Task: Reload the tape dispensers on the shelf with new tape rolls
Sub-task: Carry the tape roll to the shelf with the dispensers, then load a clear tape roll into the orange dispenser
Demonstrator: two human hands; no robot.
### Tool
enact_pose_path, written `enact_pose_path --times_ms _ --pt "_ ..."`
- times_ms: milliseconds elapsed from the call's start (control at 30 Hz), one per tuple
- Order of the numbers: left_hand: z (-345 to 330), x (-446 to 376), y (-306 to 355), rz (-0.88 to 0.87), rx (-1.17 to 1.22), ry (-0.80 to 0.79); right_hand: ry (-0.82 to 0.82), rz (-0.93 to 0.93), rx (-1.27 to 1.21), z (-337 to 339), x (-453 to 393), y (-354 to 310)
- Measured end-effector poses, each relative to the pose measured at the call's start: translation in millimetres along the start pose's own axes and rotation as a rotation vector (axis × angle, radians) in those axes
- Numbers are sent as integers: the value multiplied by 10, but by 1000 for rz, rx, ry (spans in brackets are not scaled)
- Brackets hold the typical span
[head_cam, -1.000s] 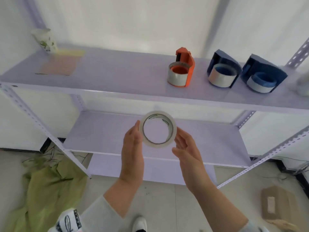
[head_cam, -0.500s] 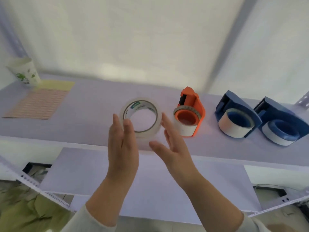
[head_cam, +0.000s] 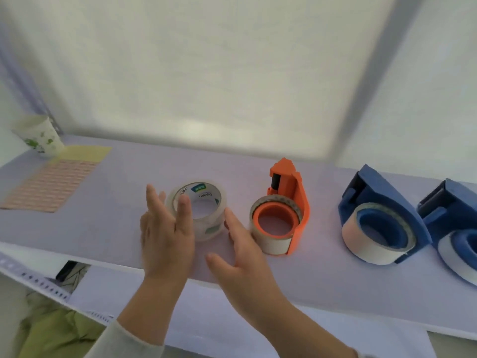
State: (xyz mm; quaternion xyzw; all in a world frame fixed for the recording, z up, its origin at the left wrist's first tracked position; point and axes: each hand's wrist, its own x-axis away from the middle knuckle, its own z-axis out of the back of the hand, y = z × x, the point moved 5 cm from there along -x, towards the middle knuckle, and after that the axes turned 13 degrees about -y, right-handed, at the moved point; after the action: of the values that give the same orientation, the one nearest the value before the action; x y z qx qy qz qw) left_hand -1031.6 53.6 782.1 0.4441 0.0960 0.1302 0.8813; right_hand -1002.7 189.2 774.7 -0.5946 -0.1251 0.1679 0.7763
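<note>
A clear tape roll (head_cam: 206,229) with a printed core sits on the top shelf (head_cam: 103,228), pressed between my two hands. My left hand (head_cam: 165,236) touches its left side, one finger across the rim. My right hand (head_cam: 242,257) has fingertips against its right side, thumb spread. Just right of the roll stands an orange tape dispenser (head_cam: 296,202) with a nearly used roll on its hub. Further right are two blue dispensers, one (head_cam: 374,197) and another (head_cam: 454,215) at the frame edge, each carrying a white roll.
A paper cup (head_cam: 38,136) with green print and a striped pink-and-yellow sheet (head_cam: 51,184) lie at the shelf's left end. A lower shelf (head_cam: 206,319) shows below the front edge. Green cloth (head_cam: 51,334) lies on the floor at lower left.
Both hands carried the clear roll up from in front of the lower shelf and onto the top shelf, left of the orange dispenser. The view rose and moved closer to the shelf.
</note>
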Motion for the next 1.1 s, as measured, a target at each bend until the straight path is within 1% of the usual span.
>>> enact_pose_path --times_ms 67,133,167,200,233,300,333,400,467,533,633,733,800,833,900,933,1033,1100 --pt "62 42 2 -55 3 122 74 50 -126 62 98 -3" --pt "148 204 77 -203 44 275 172 93 -206 128 242 -8" --pt "153 322 145 -297 98 307 227 114 -211 162 324 -13" --pt "114 436 227 -383 176 281 277 138 -210 191 403 -24" --pt "31 522 328 -448 253 193 324 154 -211 218 471 -23" --pt "-215 600 534 -480 324 -74 406 146 -216 274 561 -27" --pt "-355 602 595 -447 329 -200 438 118 -219 304 587 -28" --pt "-573 530 619 -328 348 -372 482 57 -220 352 624 -22" --pt "-687 435 597 -255 323 -464 518 38 -209 442 649 -40" --pt "-717 399 617 -261 277 -535 543 11 -201 548 665 -51" --pt "-709 387 656 -279 260 -581 598 -33 -239 764 709 -40" --pt "-692 341 641 -261 278 -596 671 -78 -214 1002 741 15" --pt "-690 321 623 -257 282 -589 652 -103 -212 1063 737 33" --pt "-697 320 611 -257 289 -588 604 -99 -227 1042 718 20" --pt "-707 340 618 -258 314 -595 485 -70 -219 934 688 -31" --pt "-705 355 632 -265 350 -598 466 -55 -199 882 693 -44" --pt "-616 419 723 -288 533 -611 541 17 -143 826 769 -87" --pt "-474 474 837 -377 638 -596 567 98 -87 793 812 -176"
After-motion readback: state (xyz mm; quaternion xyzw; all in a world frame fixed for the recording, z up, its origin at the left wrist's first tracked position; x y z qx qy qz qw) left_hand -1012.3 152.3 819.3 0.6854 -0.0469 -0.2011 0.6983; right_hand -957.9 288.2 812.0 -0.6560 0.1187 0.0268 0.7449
